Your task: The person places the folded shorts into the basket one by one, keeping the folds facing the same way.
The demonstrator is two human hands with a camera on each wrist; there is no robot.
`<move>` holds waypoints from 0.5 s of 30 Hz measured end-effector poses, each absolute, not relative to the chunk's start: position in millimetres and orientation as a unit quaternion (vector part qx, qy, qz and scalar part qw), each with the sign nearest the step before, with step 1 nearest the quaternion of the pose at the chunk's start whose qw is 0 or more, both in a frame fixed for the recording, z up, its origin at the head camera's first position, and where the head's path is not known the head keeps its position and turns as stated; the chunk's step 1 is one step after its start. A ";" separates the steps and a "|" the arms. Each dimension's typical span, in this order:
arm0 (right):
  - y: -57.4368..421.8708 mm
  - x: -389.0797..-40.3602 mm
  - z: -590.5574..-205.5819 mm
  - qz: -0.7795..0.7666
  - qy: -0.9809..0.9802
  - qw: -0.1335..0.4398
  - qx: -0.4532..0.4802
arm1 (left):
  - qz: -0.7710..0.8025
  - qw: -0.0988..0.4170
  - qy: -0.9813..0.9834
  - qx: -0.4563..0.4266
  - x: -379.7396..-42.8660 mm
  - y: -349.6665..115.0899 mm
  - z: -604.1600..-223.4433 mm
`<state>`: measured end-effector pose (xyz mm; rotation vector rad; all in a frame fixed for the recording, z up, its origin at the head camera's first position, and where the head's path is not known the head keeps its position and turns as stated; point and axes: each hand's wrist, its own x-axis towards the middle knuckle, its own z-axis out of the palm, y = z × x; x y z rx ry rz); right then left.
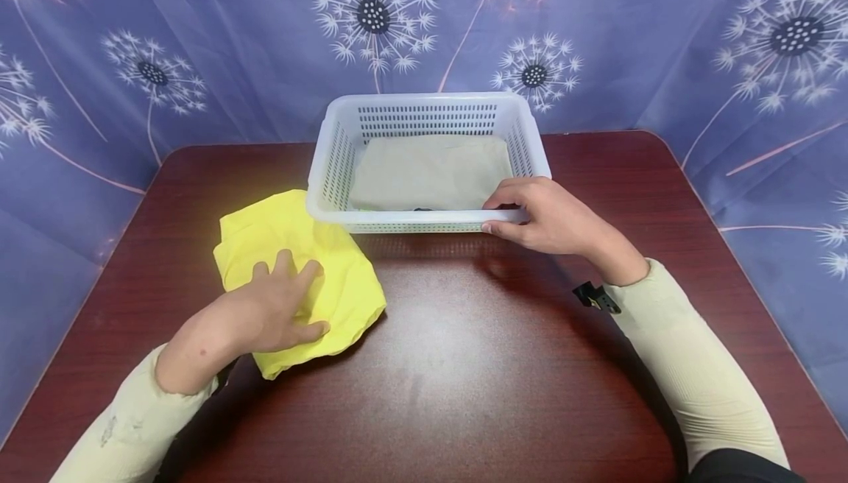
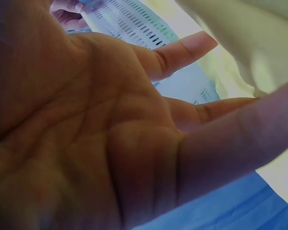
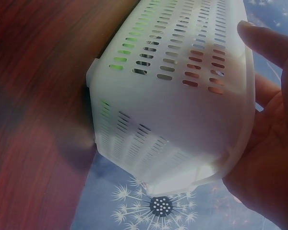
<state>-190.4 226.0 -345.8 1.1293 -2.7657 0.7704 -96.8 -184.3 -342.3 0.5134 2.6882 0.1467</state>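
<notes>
My left hand (image 1: pixel 274 306) lies with spread fingers over a crumpled yellow cloth (image 1: pixel 351 284) at the left of the table. In the left wrist view, the fingers (image 2: pixel 187 52) look extended, with pale yellow fabric beyond them. A white plastic basket (image 1: pixel 424 219) with slotted walls stands at the back, just right of the cloth. My right hand (image 1: pixel 550 214) grips its front rim near the right corner, thumb outside and fingers over the inside. Inside the basket lies a folded grey cloth (image 1: pixel 430 170). The right wrist view shows the basket's slotted side (image 3: pixel 177 105) beside the hand.
A dark red wooden table (image 1: pixel 450 380) carries everything. Behind it and along both sides hangs a blue curtain (image 1: pixel 252 48) with dandelion prints, close behind the basket. Something green and dark shows through the basket's slots in the right wrist view.
</notes>
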 end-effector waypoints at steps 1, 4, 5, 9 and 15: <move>226.0 -190.3 -345.8 0.249 -0.896 0.028 0.366 | 0.051 0.199 0.961 0.183 -96.1 -183.7 -342.5; 225.9 -190.1 -345.7 0.249 -0.896 0.028 0.367 | 0.049 0.198 0.962 0.183 -94.1 -183.1 -342.8; 225.8 -190.1 -345.7 0.249 -0.896 0.027 0.367 | 0.047 0.199 0.962 0.181 -93.5 -182.5 -342.9; 225.6 -190.3 -345.6 0.248 -0.896 0.026 0.366 | 0.038 0.204 0.961 0.182 -91.3 -180.2 -342.0; 225.7 -190.5 -345.6 0.249 -0.897 0.025 0.365 | 0.025 0.209 0.960 0.185 -88.0 -176.6 -340.2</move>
